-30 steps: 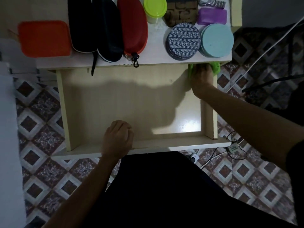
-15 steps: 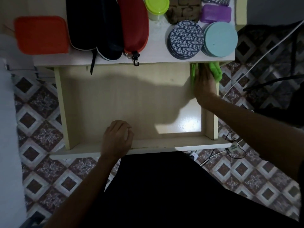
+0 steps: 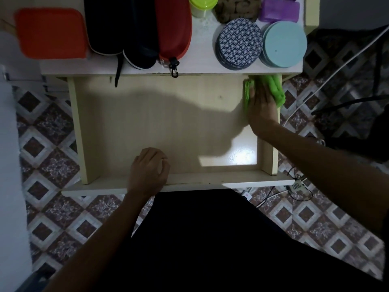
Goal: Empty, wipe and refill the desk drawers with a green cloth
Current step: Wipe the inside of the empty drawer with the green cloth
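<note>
The pale wooden drawer [image 3: 147, 114] is pulled out from under the desk and holds nothing inside. My right hand [image 3: 262, 108] presses the green cloth [image 3: 275, 89] flat against the drawer's right side wall near the back corner; the cloth drapes over both sides of that wall. My left hand [image 3: 149, 171] rests with curled fingers on the drawer's front edge, gripping it.
On the desk top [image 3: 204, 39] stand an orange box [image 3: 50, 32], two black pouches [image 3: 117, 26], a red pouch [image 3: 174, 26], a lime-lidded jar [image 3: 203, 5], a patterned tin [image 3: 240, 43], a pale blue tin [image 3: 284, 43] and a purple case [image 3: 279, 10]. Cables and a small speaker [image 3: 296, 186] lie on the tiled floor at right.
My right hand has slid the green cloth toward me along the drawer's right wall from the back corner. My left hand has stayed on the front edge.
</note>
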